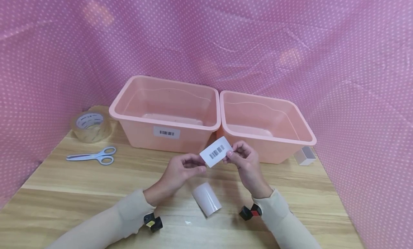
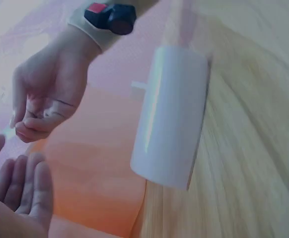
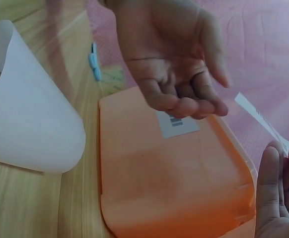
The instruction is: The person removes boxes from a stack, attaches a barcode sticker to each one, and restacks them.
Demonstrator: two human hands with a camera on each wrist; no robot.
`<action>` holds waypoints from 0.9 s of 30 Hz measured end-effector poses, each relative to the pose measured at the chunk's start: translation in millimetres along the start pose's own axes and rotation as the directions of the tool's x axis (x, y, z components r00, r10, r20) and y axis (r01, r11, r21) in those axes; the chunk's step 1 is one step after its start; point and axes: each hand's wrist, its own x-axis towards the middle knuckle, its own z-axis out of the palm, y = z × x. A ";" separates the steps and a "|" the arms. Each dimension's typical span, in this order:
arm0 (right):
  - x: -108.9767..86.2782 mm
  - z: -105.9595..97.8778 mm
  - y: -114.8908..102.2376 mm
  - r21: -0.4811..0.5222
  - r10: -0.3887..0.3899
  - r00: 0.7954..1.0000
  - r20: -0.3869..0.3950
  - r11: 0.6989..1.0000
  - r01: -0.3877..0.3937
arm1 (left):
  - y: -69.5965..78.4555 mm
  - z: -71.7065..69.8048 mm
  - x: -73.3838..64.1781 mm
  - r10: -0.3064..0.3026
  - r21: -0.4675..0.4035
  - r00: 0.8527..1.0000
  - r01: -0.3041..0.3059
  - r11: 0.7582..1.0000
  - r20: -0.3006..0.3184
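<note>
- Sleeves (image 1: 109, 218) lie nearest, cut off by the bottom edge, a black wrist camera (image 1: 152, 222) at the left cuff.
- Right hand (image 1: 246, 164) pinches the white barcode label (image 1: 215, 151) by its right end, thumb against fingers, at the label's 4 o'clock.
- Left hand (image 1: 177, 169), at 8 o'clock, has loosely bent, half-unfolded fingers and holds nothing; the right wrist view shows a gap to the label.
- The label is tilted above the table (image 1: 38, 213). It looks very light, thin and springy, easily creased; its edges should be the safest hold. Its back barely shows, so I cannot tell whether it is sticky.
- At 6 o'clock, a curled white sheet (image 1: 206, 199): glossy, probably slippery, its underside hidden.
- At 10 o'clock, the left bin (image 1: 145, 135), with a barcode sticker (image 1: 166, 132) in front; at 2, the right bin (image 1: 274, 151), its front partly hidden by the hand.
- Near 9 o'clock, scissors (image 1: 96, 156), a tape roll (image 1: 91, 135) beyond.
- At 3 o'clock, a small box (image 1: 304, 156), partly behind the right bin.
</note>
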 end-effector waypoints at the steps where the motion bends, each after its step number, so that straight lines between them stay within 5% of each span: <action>1: 0.2 -0.1 0.5 0.002 -0.002 1.000 -0.006 1.000 0.002 | 0.5 0.2 -0.1 -0.006 -0.042 1.000 0.005 0.999 -0.025; 7: 0.7 0.8 4.0 0.003 -0.008 1.000 -0.004 1.000 0.008 | 2.2 0.3 1.8 -0.029 -0.232 0.992 0.000 0.973 -0.125; 12: 0.5 0.7 7.7 -0.037 -0.002 1.000 0.002 0.999 0.002 | 2.2 0.9 2.7 -0.038 -0.264 0.986 -0.007 0.964 -0.163; 20: 1.3 0.5 9.3 -0.279 -0.061 0.995 -0.077 0.960 0.037 | 1.1 0.8 0.6 -0.005 -0.207 0.982 -0.035 0.978 -0.189; 27: 4.6 -2.4 4.0 -0.373 -0.140 0.985 -0.102 0.923 0.093 | -2.7 -0.2 -1.6 0.116 -0.008 0.982 -0.118 0.993 -0.152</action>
